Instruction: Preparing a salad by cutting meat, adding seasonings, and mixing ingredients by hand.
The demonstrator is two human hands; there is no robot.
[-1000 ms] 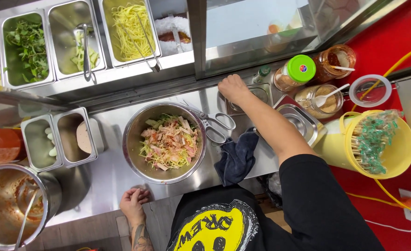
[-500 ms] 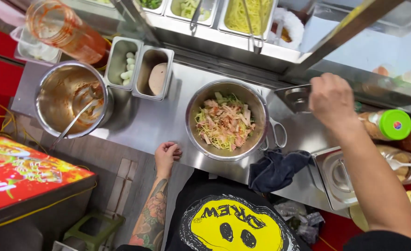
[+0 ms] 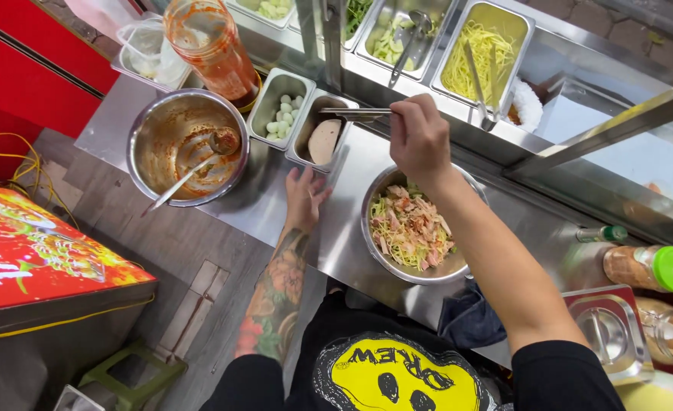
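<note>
Our right hand (image 3: 420, 137) is closed around the handle end of a pair of slim steel tongs (image 3: 355, 114), which point left over a small rectangular steel tray holding a pale, rounded sausage loaf (image 3: 323, 141). The tongs look light, stiff and smooth, so we judge they are best held near the hinge end, as now; the loaf looks soft and slick and would probably want a gentle pinch across its middle. Our left hand (image 3: 304, 198) lies flat and open on the steel counter (image 3: 260, 202), holding nothing, just near of that tray. Beside it to the left sits a second small tray of 10 or so pale round balls (image 3: 283, 114). Below the right wrist stands a round steel bowl of shredded salad (image 3: 413, 228). Further left, a large steel bowl smeared with red sauce (image 3: 188, 144) holds a ladle, and a tall jar of red sauce (image 3: 211, 46) stands behind, crowding the left side.
</note>
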